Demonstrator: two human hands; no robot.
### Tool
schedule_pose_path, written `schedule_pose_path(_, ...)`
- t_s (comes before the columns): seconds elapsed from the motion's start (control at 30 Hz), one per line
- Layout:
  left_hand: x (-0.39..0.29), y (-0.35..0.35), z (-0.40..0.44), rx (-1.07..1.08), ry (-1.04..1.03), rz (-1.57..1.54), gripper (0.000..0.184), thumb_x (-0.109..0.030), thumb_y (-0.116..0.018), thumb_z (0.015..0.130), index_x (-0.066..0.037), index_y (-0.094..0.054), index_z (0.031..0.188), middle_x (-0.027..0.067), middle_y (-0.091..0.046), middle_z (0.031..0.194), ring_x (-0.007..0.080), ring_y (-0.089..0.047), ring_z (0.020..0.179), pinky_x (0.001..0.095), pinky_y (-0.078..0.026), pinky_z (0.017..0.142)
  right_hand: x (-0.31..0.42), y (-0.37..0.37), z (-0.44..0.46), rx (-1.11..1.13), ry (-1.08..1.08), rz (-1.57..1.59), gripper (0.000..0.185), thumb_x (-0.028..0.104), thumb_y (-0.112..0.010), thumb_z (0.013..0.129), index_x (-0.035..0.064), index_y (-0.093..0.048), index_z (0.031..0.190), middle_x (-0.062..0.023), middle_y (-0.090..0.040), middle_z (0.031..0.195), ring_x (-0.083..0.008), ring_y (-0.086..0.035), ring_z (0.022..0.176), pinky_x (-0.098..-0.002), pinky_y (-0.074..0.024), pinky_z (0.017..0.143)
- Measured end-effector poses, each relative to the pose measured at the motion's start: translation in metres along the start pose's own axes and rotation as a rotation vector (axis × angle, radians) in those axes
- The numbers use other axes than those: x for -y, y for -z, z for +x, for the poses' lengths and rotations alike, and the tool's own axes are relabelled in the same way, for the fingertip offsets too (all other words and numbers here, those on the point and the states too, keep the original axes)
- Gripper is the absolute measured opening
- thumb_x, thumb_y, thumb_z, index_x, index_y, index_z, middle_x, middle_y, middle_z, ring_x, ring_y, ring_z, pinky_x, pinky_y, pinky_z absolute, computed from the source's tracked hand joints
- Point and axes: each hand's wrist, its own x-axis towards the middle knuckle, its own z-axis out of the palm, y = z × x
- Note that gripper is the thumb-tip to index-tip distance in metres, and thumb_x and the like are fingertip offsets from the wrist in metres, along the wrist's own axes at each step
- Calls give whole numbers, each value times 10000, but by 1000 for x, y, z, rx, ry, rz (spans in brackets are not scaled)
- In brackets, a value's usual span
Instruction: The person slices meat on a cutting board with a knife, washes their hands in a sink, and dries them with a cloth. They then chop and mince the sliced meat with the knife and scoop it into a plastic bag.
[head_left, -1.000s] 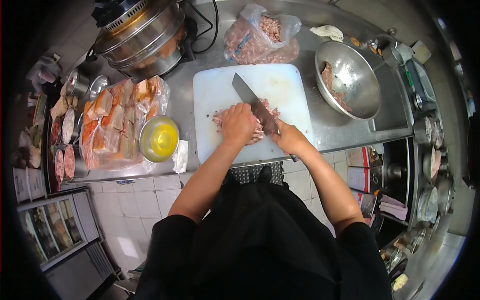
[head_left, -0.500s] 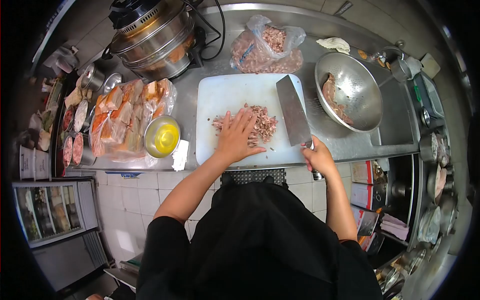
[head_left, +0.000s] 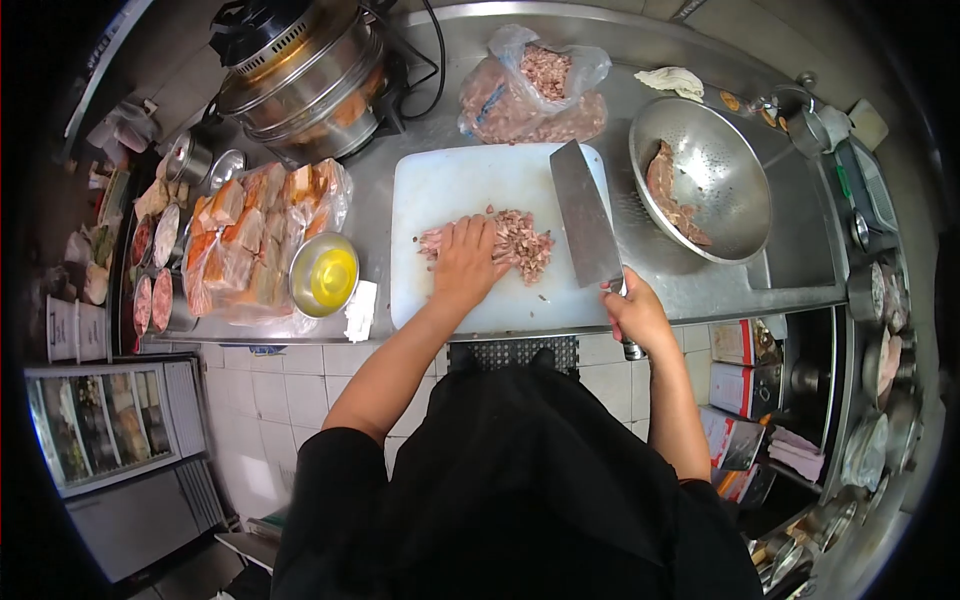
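A white cutting board [head_left: 455, 180] lies in front of me with a pile of chopped meat [head_left: 527, 243] on it. My left hand [head_left: 466, 258] rests on the left part of that pile, its fingers drawn together and curled over the pieces, with the fingertips partly hidden. In my right hand [head_left: 637, 312] is the handle of a cleaver [head_left: 587, 215]. Its broad blade lies flat along the board's right side, pointing away from me, apart from the meat.
A steel bowl [head_left: 745, 190] holding a strip of meat stands right of the board. Behind the board is a plastic bag of chopped meat [head_left: 545, 75]. To the left are bagged meat blocks [head_left: 260, 220], a small bowl of yellow liquid [head_left: 333, 277] and a large steel cooker [head_left: 300, 85].
My left hand's fingers were spread over the pile; now they are drawn together and curled, slightly further left. The cleaver and my right hand have hardly moved.
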Motion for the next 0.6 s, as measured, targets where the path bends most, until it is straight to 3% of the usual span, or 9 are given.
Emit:
schedule_pose_path(0.1,-6,7,-6,-89,-25,-6,855,-558,-746,812,-11,-503,1422,180,-519,1432,376,-462,1359,544,-294,1183,7,-4,-11,-17,-11,-57,221,139,-617,945,32,-570,1133,-44,-567,606,-144,-532,420,-320,-415,424)
schedule_pose_path(0.2,-4,4,-4,-173,-31,-2,725,-512,-639,939,-6,-500,1439,198,-517,1455,388,-430,1406,561,-244,1205,25,-10,-24,-39,-46,-117,241,176,-626,942,37,-583,1134,-73,-598,619,-143,-563,431,-329,-449,439)
schedule_pose_path(0.23,-1,1,-2,-175,-34,-6,725,-512,-639,939,-6,-500,1439,198,-517,1455,388,-430,1406,561,-244,1205,34,-13,-29,-33,-61,-171,253,184,-625,940,37,-587,1142,-102,-625,649,-195,-610,484,-355,-485,492)
schedule_pose_path(0.3,9,-5,10,-339,-32,1,496,-344,-620,959,-18,-592,1331,184,-603,1332,360,-532,1289,528,-368,1122,40,-21,-29,-31,-82,-227,264,191,-625,938,38,-590,1150,-132,-652,679,-247,-657,536,-381,-522,545)
schedule_pose_path(0.33,13,-9,13,-336,-33,-6,496,-344,-620,959,-18,-592,1331,184,-603,1332,360,-532,1289,528,-368,1122,37,-25,-26,-45,-35,-312,286,204,-621,934,33,-594,1161,-174,-681,744,-316,-689,650,-422,-542,641)
schedule_pose_path(0.37,15,-14,15,-226,37,-112,400,-278,-604,948,-21,-617,1254,167,-624,1234,351,-565,1195,511,-407,1064,36,-29,-24,-57,12,-398,307,216,-618,930,28,-597,1172,-216,-710,808,-385,-722,765,-463,-563,737)
schedule_pose_path(0.4,17,-18,15,-114,106,-218,309,-212,-589,936,-24,-642,1176,150,-644,1135,341,-599,1102,494,-447,1006,42,-34,-25,-60,2,-401,307,216,-618,930,28,-597,1172,-216,-710,808,-385,-722,765,-463,-563,737)
schedule_pose_path(0.47,14,-18,17,-118,92,-151,265,-196,-596,919,-35,-640,1124,131,-633,1075,326,-597,1039,477,-462,952,58,-44,-26,-50,3,-574,348,237,-613,924,18,-600,1194,-269,-722,929,-459,-692,954,-519,-532,881)
schedule_pose_path(0.6,9,-14,18,-141,92,-58,197,-180,-617,892,-66,-637,1051,112,-613,989,306,-590,972,447,-475,890,71,-61,-28,7,57,-782,293,213,-598,945,-6,-579,1138,-272,-726,933,-449,-706,918,-535,-540,864)
